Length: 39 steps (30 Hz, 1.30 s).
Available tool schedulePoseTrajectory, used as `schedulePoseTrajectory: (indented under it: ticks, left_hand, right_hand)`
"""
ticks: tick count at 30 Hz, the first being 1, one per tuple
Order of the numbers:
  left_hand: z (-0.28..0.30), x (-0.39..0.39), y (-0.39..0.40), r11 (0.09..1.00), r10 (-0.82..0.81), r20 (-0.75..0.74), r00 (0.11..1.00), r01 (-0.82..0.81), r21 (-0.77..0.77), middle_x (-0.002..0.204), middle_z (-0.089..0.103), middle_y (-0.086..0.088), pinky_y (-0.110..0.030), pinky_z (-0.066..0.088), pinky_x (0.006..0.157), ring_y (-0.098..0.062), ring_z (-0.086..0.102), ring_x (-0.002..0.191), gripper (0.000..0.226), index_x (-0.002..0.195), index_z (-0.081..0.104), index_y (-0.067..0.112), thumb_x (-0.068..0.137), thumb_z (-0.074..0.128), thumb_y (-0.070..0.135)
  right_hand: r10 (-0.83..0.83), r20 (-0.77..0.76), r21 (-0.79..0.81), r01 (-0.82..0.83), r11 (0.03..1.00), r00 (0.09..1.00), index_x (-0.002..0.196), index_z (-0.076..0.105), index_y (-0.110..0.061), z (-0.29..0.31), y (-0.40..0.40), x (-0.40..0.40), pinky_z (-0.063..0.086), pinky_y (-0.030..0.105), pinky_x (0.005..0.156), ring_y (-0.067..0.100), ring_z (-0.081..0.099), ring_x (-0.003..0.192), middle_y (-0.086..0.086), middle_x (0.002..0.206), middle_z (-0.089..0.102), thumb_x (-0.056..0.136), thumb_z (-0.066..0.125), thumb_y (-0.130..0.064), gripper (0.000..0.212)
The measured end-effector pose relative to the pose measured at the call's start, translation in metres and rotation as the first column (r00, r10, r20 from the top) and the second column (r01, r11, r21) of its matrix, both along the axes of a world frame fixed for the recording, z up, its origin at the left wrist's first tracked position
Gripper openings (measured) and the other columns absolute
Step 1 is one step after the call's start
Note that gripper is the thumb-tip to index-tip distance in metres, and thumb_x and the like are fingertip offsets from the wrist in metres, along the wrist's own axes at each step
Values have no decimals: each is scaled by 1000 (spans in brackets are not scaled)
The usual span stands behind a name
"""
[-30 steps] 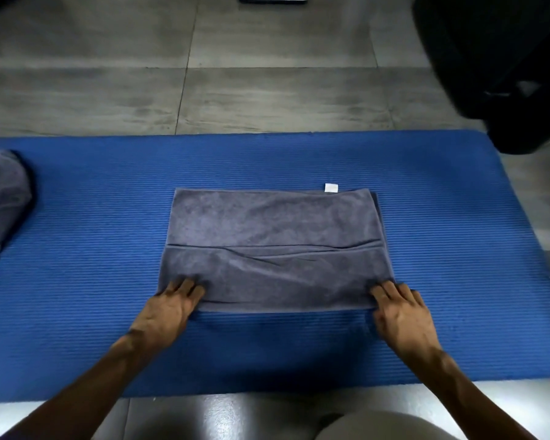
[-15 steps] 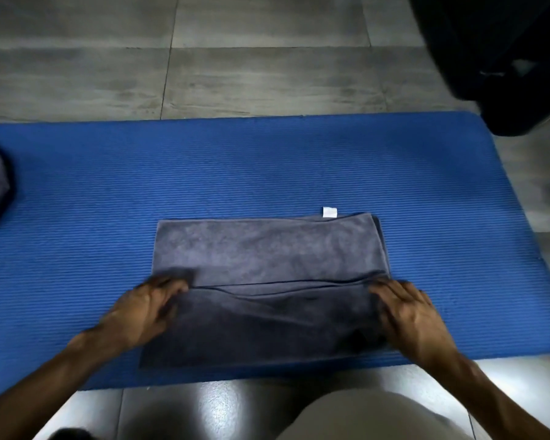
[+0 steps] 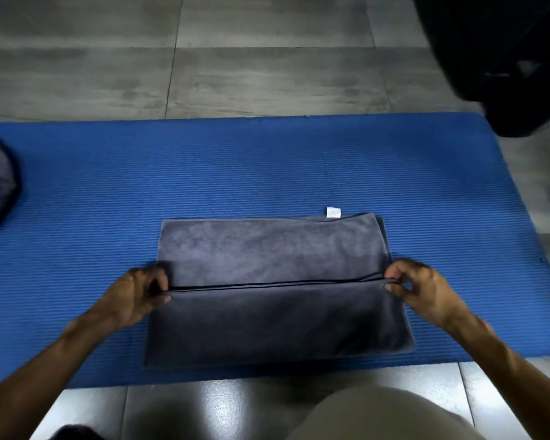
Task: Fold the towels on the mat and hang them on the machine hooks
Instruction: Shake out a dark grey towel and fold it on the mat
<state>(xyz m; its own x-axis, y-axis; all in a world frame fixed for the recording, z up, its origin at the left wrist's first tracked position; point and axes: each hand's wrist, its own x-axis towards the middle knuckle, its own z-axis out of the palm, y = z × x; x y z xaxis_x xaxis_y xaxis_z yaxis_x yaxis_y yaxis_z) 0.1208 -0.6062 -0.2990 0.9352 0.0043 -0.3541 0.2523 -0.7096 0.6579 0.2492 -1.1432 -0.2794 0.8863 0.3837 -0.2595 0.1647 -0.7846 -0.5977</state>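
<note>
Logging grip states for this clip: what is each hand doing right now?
Left hand: pinches the left end of the grey towel at its fold line.
Right hand: pinches the right end.

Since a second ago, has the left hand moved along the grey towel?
Yes. The left hand moved from the grey towel's near corner to its middle seam.

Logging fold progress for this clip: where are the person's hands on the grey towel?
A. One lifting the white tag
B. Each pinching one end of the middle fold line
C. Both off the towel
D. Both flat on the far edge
B: the left hand and right hand each pinch an end of the grey towel at its middle fold line.
</note>
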Motion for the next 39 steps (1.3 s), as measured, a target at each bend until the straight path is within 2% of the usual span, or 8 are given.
schedulePoseTrajectory:
  ticks: [3,6,10,15,19,24,35,39]
  left_hand:
    - [5,4,-8,976,116,-88,989,-130,-174,61,58,7,-15,40,56,-2,50,60,19,73,67,17,63,82,13]
    - [6,4,-5,946,184,-165,969,-220,-240,62,66,3,-12,46,59,-1,57,61,31,66,71,10,68,72,-21]
    - [20,8,-4,972,113,-177,978,-146,-183,63,68,-3,-12,44,57,0,57,59,20,69,72,7,70,76,-13]
    - [55,23,17,988,-94,-291,952,52,-146,74,71,0,-16,47,64,1,61,67,20,79,74,26,68,77,43]
    - [67,58,23,994,20,-282,959,-50,-100,74,73,-2,-13,49,65,-3,63,69,4,77,75,20,77,78,18]
    - [50,90,2,968,250,-148,957,-252,5,57,63,5,-3,43,55,8,58,51,25,74,64,1,77,61,-24]
    - [53,105,0,928,371,-94,924,-363,88,69,62,2,4,36,57,12,55,54,17,77,65,3,81,61,-12]
    - [41,117,-5,892,452,-92,887,-446,76,51,61,16,5,38,60,15,55,54,27,69,59,8,82,58,-15]
  right_hand:
    - [124,42,-73,-121,990,991,129,52,-38,-6,3,-3,46,32,96,18,56,106,-6,119,59,79,74,-20,58]
    - [180,59,-132,-171,976,982,126,59,-34,-7,5,1,48,33,93,13,55,99,-13,106,62,75,76,-25,54]
    - [62,-289,119,-29,993,955,79,71,-32,13,0,9,43,16,58,-1,54,61,-6,64,63,65,82,-51,26]
    - [49,-660,72,-2,997,750,79,75,-16,49,-6,30,36,22,51,10,51,56,4,61,59,78,78,-15,3]
    - [-99,-617,102,204,974,780,83,71,-11,60,6,58,31,20,41,9,46,49,5,58,52,79,75,-9,5]
    - [-400,-472,23,465,885,785,86,63,-19,41,44,80,29,24,44,15,44,53,4,67,56,88,70,-10,11]
    - [-580,-492,22,675,737,649,108,62,-17,38,50,95,31,24,51,13,46,52,2,88,61,85,72,-15,24]
    - [-615,-462,24,702,712,639,106,61,-19,26,64,102,30,23,47,13,48,51,1,83,62,86,72,-18,23]
